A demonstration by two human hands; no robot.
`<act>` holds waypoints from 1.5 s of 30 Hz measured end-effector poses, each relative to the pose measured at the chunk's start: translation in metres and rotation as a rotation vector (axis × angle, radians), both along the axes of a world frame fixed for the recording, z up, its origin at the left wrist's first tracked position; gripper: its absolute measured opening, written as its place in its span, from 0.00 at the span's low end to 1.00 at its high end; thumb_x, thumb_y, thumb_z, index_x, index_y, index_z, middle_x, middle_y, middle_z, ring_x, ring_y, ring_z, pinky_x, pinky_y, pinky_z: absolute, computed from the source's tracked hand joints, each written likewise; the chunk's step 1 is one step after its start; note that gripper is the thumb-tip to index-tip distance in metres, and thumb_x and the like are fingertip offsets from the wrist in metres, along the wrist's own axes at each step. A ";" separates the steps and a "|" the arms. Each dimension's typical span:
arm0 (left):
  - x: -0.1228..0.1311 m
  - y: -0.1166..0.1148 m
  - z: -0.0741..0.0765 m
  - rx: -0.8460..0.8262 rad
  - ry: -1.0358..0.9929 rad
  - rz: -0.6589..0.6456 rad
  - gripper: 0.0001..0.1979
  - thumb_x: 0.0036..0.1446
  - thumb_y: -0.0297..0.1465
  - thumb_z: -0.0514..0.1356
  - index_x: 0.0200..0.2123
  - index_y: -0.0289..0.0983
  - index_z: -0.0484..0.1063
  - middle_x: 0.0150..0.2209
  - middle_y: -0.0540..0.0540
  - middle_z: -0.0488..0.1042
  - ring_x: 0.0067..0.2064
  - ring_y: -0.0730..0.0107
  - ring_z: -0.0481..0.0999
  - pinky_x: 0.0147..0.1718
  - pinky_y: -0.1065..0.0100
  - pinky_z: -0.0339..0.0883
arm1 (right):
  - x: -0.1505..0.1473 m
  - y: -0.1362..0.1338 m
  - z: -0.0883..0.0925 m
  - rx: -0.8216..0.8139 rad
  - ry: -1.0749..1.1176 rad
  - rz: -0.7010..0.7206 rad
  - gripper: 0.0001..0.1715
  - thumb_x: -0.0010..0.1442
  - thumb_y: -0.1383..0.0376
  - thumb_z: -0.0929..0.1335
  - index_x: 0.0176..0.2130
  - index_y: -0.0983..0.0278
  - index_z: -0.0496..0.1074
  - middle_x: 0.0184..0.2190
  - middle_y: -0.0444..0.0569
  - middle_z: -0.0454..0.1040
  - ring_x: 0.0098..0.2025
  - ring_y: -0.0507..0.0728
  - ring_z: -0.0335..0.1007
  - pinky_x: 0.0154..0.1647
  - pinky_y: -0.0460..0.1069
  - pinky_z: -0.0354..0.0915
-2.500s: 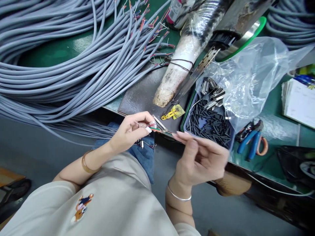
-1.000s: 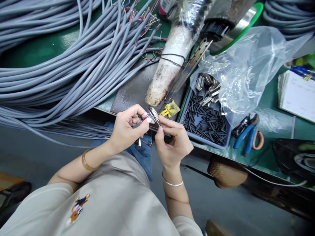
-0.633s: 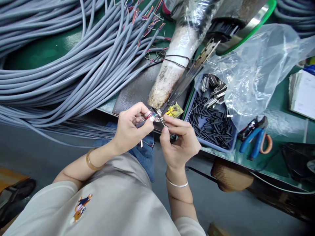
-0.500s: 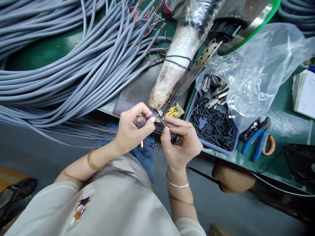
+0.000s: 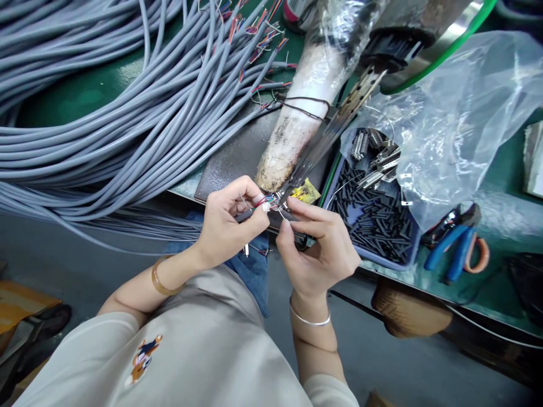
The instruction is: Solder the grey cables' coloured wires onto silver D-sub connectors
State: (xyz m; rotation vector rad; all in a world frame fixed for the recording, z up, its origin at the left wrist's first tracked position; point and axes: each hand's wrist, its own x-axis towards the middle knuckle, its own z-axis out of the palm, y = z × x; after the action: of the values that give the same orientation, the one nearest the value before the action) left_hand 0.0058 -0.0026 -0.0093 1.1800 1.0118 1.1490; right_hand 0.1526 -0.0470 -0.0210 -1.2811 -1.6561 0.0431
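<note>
The left hand (image 5: 229, 223) pinches thin red and green wires (image 5: 267, 200) at a small silvery metal connector (image 5: 277, 196), by the dark tip of a perforated metal rod (image 5: 320, 148). The right hand (image 5: 319, 246) nips a thin pale strand (image 5: 282, 214) beside the connector, near a blue plastic tray (image 5: 387, 260) of short black tubes (image 5: 384, 229).

From where I stand, the green bench (image 5: 55, 102) is crowded. A big heap of grey cables (image 5: 139, 135) sprawls across its left side, some drooping over the front edge. A dark plate (image 5: 229, 155) lies flat near the middle. To its right sits a blue tray (image 5: 382, 257), then blue-handled pliers (image 5: 453, 251). A clear plastic bag (image 5: 458, 118) spreads behind them, partly over the tray.
</note>
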 end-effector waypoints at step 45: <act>-0.001 0.004 0.007 0.015 0.097 -0.027 0.07 0.50 0.26 0.63 0.23 0.36 0.67 0.22 0.53 0.67 0.23 0.80 0.63 0.22 0.77 0.58 | 0.002 -0.003 0.001 0.000 -0.070 -0.028 0.11 0.60 0.74 0.74 0.38 0.61 0.73 0.43 0.47 0.84 0.41 0.53 0.83 0.41 0.46 0.77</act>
State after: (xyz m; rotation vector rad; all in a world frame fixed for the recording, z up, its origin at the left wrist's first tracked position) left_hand 0.0046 0.0011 -0.0026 1.2680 1.0584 1.0888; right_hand 0.1544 -0.0502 -0.0201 -1.3185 -1.6971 -0.0194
